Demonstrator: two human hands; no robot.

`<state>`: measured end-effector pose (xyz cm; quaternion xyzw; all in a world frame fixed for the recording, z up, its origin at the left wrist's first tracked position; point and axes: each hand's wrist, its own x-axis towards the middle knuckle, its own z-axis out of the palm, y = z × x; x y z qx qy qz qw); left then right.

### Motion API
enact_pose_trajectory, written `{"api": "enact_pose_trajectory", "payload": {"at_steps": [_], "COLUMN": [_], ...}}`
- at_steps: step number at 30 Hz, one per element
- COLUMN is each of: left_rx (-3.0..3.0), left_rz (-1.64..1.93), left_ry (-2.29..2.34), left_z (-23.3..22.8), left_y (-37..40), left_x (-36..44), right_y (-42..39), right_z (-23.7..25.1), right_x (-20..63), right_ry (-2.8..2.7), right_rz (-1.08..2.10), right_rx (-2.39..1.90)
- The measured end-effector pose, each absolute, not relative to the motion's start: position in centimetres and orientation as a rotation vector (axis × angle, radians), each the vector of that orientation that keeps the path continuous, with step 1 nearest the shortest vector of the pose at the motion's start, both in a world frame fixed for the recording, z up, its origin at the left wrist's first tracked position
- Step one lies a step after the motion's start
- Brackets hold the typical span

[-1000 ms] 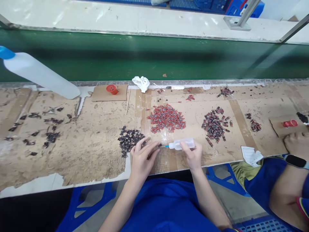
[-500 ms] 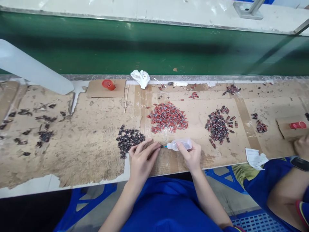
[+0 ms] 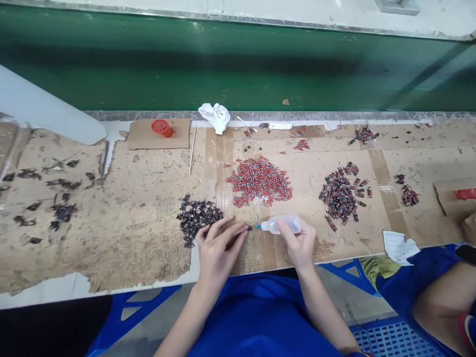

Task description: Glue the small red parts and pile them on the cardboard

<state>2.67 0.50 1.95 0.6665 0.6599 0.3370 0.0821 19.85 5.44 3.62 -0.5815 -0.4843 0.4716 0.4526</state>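
Observation:
My left hand [image 3: 217, 248] pinches a small dark part [image 3: 248, 228] between thumb and fingertips on the cardboard-covered bench [image 3: 130, 223]. In my right hand [image 3: 297, 243] lies a small clear squeeze bottle [image 3: 282, 224] on its side, its blue nozzle touching that part. A heap of dark parts [image 3: 197, 217] sits just left of my left hand. Behind my hands lies a heap of red parts [image 3: 260, 181], and a heap of mixed dark and red parts [image 3: 340, 196] lies to the right.
A red cap [image 3: 161, 127] rests on a cardboard square at the back, beside a crumpled white cloth [image 3: 214, 115]. A large white bottle [image 3: 44, 111] lies at far left. A green conveyor belt [image 3: 238, 69] runs behind. Another person's arm [image 3: 446, 297] is at lower right, near a paper slip [image 3: 397, 244].
The view has tilted down slightly, so everything sits a little higher and to the right. Both hands keep their grip, nozzle still at the part. The neighbour's hand has slipped out of view.

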Motion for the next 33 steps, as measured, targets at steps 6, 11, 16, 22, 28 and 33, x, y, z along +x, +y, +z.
{"api": "enact_pose_trajectory", "payload": {"at_steps": [6,11,16,22,28,33], "left_rx": [1.993,1.991,2.008,2.006,1.982,1.842], "left_rz": [0.977,0.996,0.978,0.976,0.97,1.177], "left_ry": [1.985,1.997,2.001,2.036,2.057,1.911], "left_z": [2.1,2.3,2.3,2.4,1.9,1.4], "left_y": [0.5,0.5,0.6,0.5,0.7,0.8], "left_x": [2.7,2.8,2.8,3.0,3.6,2.8], "right_y": [5.4,5.4,5.6,5.2,4.8,5.3], "right_z": [3.6,3.4,4.2,4.0,4.5,6.0], "right_x": [20.0,20.0,19.8,22.4,24.9,20.5], "right_ry": [-1.247,-1.269,-1.245,-1.222,-1.577,-1.87], "right_rz": [1.24,1.25,1.221,1.095,0.419,0.062], "right_rx": [-1.405,-1.452,-1.462,-1.534,-1.87,-1.669]}}
